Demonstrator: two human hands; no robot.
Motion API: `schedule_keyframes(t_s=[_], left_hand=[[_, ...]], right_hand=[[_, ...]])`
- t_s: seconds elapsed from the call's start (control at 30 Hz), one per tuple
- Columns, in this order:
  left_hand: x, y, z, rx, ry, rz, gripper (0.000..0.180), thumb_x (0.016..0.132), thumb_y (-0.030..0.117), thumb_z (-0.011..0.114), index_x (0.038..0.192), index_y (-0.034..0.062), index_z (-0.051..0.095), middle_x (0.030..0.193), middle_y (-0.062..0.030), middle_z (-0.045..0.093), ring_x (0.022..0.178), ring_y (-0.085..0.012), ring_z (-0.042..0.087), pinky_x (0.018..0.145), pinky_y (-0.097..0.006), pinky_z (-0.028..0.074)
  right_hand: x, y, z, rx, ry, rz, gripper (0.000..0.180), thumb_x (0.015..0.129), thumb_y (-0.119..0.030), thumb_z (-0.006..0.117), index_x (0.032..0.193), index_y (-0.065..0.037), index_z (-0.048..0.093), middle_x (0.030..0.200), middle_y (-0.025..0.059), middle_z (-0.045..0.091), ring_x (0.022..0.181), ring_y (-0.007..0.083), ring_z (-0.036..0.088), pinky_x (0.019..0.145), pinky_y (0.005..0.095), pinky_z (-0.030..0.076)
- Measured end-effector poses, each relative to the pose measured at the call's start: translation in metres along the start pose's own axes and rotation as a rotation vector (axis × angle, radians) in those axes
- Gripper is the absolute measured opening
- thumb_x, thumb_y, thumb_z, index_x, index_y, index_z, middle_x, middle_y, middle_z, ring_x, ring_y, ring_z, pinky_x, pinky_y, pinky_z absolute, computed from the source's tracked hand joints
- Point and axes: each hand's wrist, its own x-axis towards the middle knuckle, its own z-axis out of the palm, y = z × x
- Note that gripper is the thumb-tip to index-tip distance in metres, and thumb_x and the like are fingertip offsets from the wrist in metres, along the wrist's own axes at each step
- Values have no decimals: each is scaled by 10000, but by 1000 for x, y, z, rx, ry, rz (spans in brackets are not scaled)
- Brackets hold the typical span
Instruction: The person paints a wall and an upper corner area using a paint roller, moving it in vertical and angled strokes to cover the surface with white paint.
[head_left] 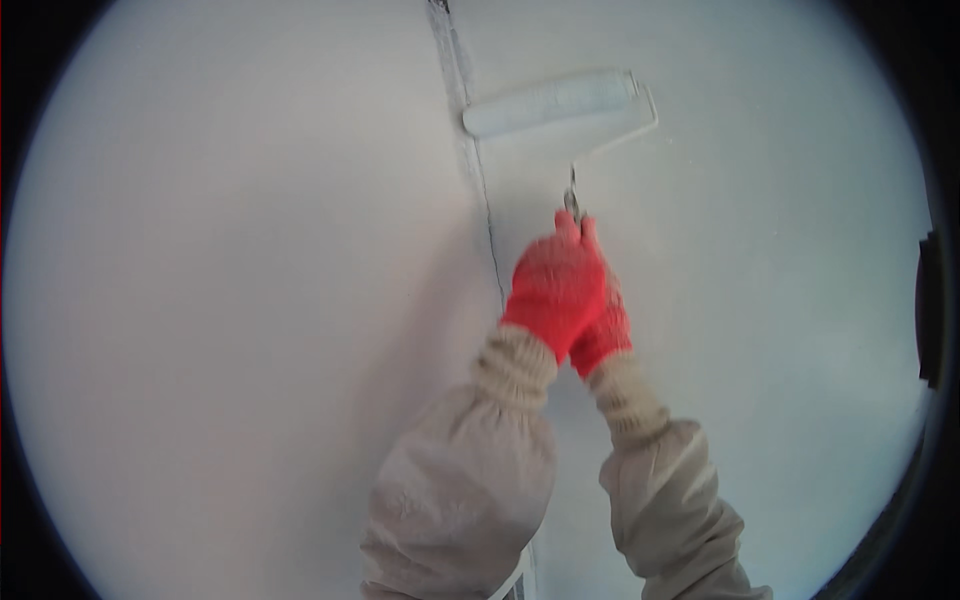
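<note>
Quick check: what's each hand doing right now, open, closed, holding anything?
Left hand: closed on the roller handle.
Right hand: closed on the same handle, just below the left.

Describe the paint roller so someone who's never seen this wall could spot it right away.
Start at the pale wall and follow the dark vertical seam upward. Near its top, a white paint roller lies across it, tilted slightly. It is the only tool here, on a thin metal frame held by both red-gloved hands below.
</note>
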Motion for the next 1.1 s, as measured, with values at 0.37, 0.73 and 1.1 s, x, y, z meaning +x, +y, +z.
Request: schedule_keyframes(t_s=[0.37, 0.73, 1.1], left_hand=[[-87, 3, 90, -289, -25, -331, 456, 918, 225, 430, 1299, -21, 384, 923, -213, 628, 821, -378, 609, 675, -478, 477], [84, -79, 42, -14, 18, -53, 289, 830, 97, 527, 1044, -85, 462, 813, -241, 605, 771, -413, 601, 676, -483, 480], [-206, 12, 85, -365, -179, -429, 526, 891, 198, 494, 1368, 22, 360, 853, -154, 616, 751, -345, 617, 650, -427, 502]], right_hand=[[-72, 65, 20, 101, -15, 81, 637, 891, -306, 558, 1431, -89, 299, 1294, 144, 520, 1148, 293, 519, 936, 342, 407], [107, 34, 58, 970, -99, 424, 647, 891, -284, 560, 1447, -119, 273, 1310, 133, 505, 1176, 305, 495, 957, 344, 394], [-187, 40, 40, 1530, 64, 915, 423, 1010, -239, 396, 1417, -129, 350, 868, -30, 499, 734, 106, 505, 653, 265, 448]])
